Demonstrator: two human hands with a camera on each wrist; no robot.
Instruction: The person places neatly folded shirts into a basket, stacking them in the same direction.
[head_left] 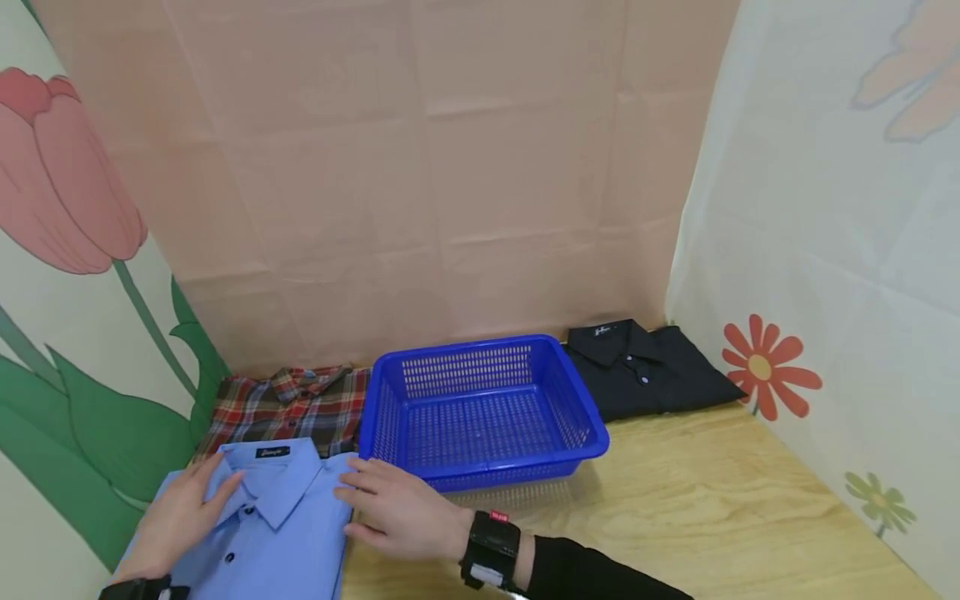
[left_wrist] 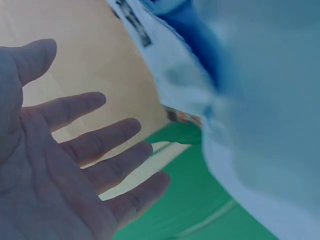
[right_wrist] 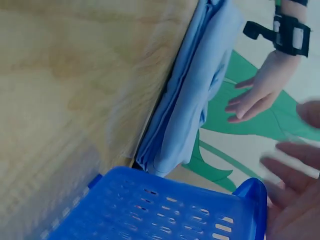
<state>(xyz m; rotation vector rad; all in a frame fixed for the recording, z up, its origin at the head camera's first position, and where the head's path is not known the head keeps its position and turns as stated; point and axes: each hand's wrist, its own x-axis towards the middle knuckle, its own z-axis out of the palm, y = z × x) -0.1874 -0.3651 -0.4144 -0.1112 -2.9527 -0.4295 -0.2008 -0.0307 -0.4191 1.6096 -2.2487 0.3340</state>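
Observation:
A folded light-blue collared shirt (head_left: 300,517) lies at the front left, its collar toward the back. Over its left side hovers my left hand (head_left: 176,515), fingers spread; in the left wrist view the palm (left_wrist: 50,175) faces the shirt (left_wrist: 260,125) with nothing in it. My right hand (head_left: 408,510) is at the shirt's right edge, fingers loosely extended and holding nothing. Its fingertips lie close to the near left corner of the blue plastic basket (head_left: 517,482). In the right wrist view that hand (right_wrist: 300,185) appears beside the basket rim (right_wrist: 257,205).
Behind the blue shirt lies a folded plaid shirt (head_left: 300,408), partly covered by it. A folded black shirt (head_left: 652,375) sits right of the basket. The wooden table (head_left: 675,500) meets a brown backdrop (head_left: 450,208) and flower-printed side sheets (head_left: 825,250).

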